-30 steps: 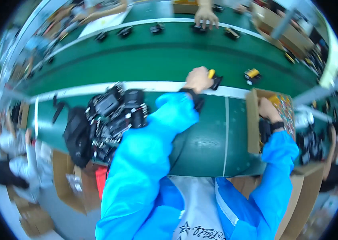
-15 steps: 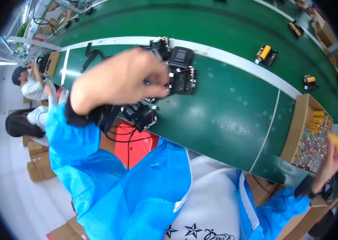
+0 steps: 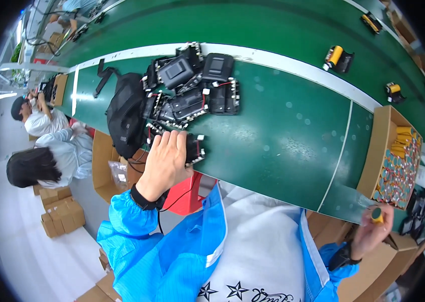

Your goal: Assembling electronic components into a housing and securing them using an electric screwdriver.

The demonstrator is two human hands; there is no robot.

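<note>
My left hand [image 3: 166,160] lies over a black plastic casing [image 3: 193,149] at the table's near edge, fingers and thumb closed around it. Part of the casing is hidden under the palm. My right hand [image 3: 372,231], far to the right, pinches a yellow cylindrical battery [image 3: 377,215] in its fingertips. Beside that hand stands a cardboard box [image 3: 374,157] of similar yellow batteries [image 3: 398,168] with red and white wire ends. Beyond my left hand is a pile of black plastic casings [image 3: 188,104], some with thin red wires and white connectors.
A black bag [image 3: 126,113] lies left of the pile. Across the white strip, a green conveyor belt [image 3: 273,30] carries black casings with yellow batteries [image 3: 337,59]. A red stool [image 3: 185,195] stands below the table edge. Two people [image 3: 46,156] sit at the left.
My left hand has come down from over the pile to a casing at the near edge. My right hand, holding the battery, has moved left and nearer, away from the box's far side.
</note>
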